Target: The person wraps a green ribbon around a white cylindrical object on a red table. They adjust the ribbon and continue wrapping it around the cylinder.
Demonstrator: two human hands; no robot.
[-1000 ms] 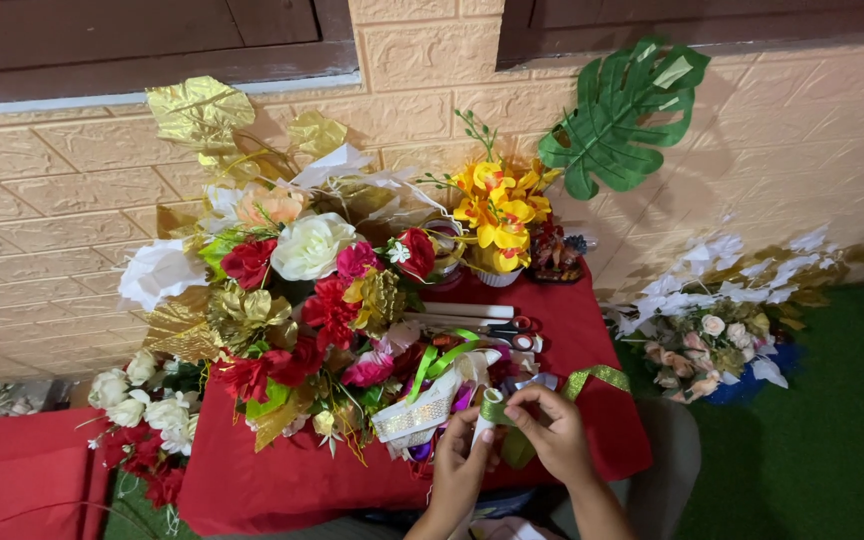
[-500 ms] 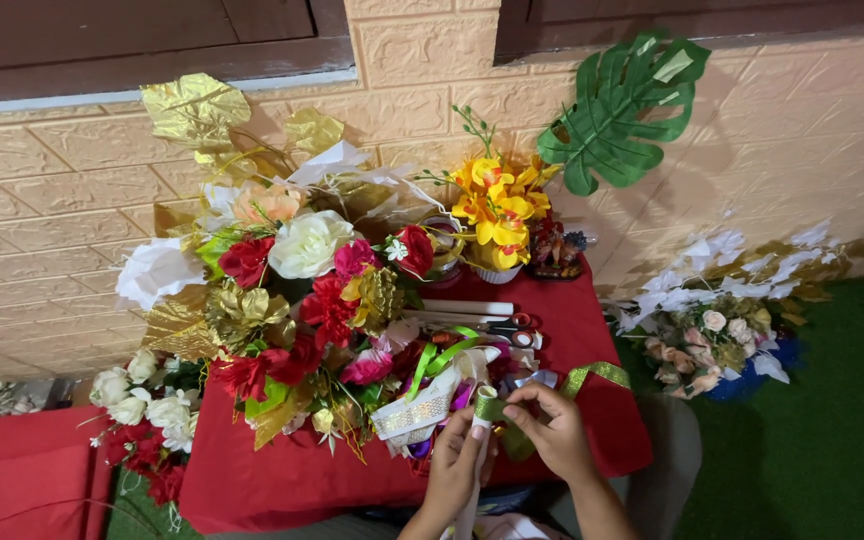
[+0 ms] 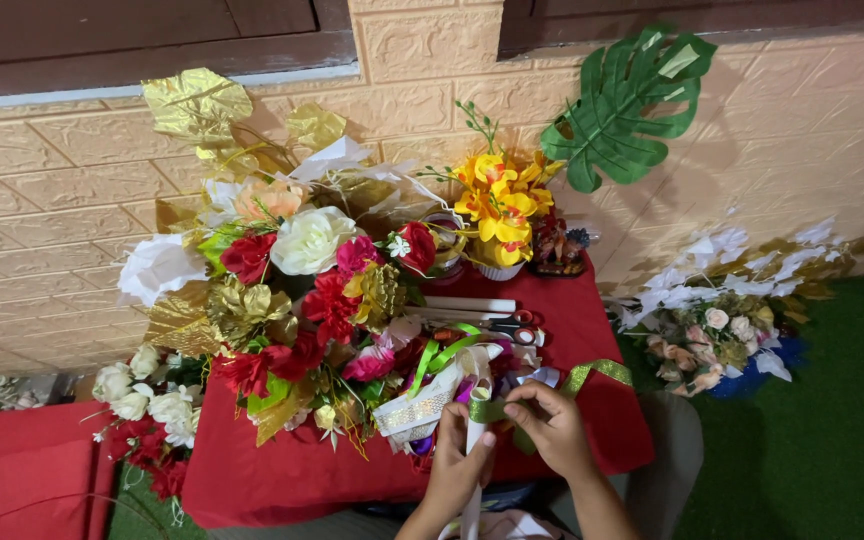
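Note:
My left hand point(image 3: 460, 462) grips an upright white stick point(image 3: 476, 432) near the front edge of a red-covered table point(image 3: 282, 470). My right hand point(image 3: 550, 425) pinches a green and gold ribbon point(image 3: 592, 374) and holds it against the stick's upper part. The ribbon's loose end trails off to the right over the cloth. Just left of my hands lies a large bouquet of artificial flowers point(image 3: 302, 300), red, white, pink and gold, with white lace and green ribbon at its stems.
Scissors point(image 3: 512, 328) and a white tube point(image 3: 470, 304) lie behind my hands. A yellow flower pot point(image 3: 498, 215) and a big green leaf point(image 3: 632, 95) stand by the brick wall. White flowers point(image 3: 727, 320) sit on green turf at the right. Another red cloth point(image 3: 22, 470) lies left.
My hands have shifted slightly toward the table's front edge, and the white stick now stands upright between them with the green ribbon pressed against it.

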